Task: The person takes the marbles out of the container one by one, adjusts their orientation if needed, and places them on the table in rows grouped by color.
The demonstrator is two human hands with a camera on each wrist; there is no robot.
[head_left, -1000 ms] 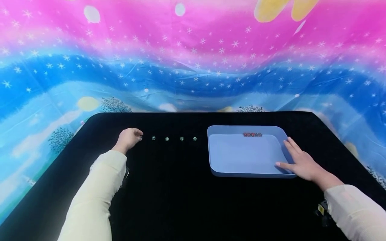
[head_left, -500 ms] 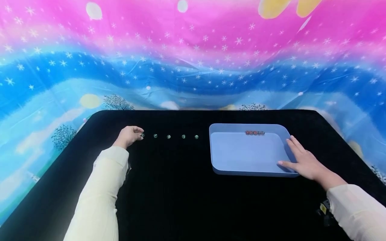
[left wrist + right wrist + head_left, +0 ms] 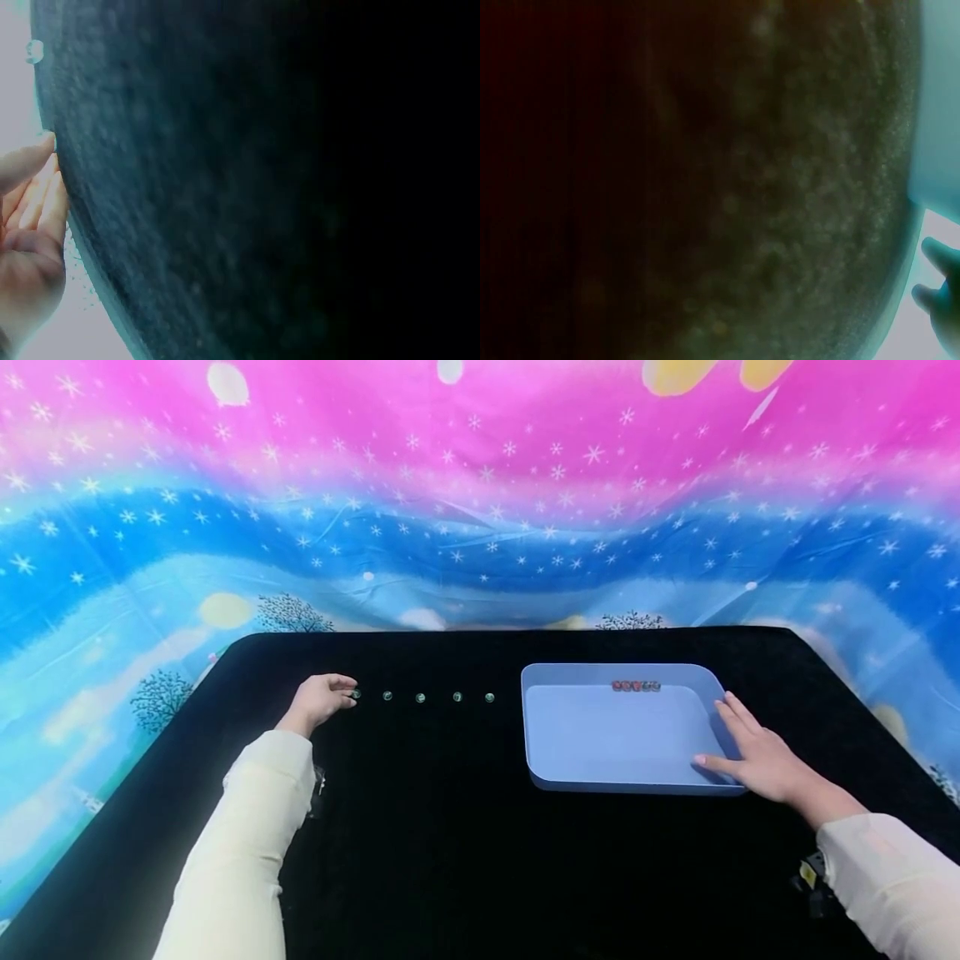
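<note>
My left grip (image 3: 318,702) narrowly pinches the leftmost glassy bead (image 3: 356,694) on the black counter (image 3: 420,852), which I judge light, hard and slippery, best taken by its sides, while my right grip (image 3: 765,764) lies spread against the right wall of the blue tray (image 3: 611,735).

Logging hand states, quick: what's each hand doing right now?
Left hand: pinching the leftmost small round piece.
Right hand: open, resting on the right edge of the blue tray.

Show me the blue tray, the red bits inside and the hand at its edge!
Blue tray (image 3: 607,735), head view: bare floor.
Red bits (image 3: 627,687), head view: middle one.
Right hand (image 3: 767,766), head view: back of hand.
</note>
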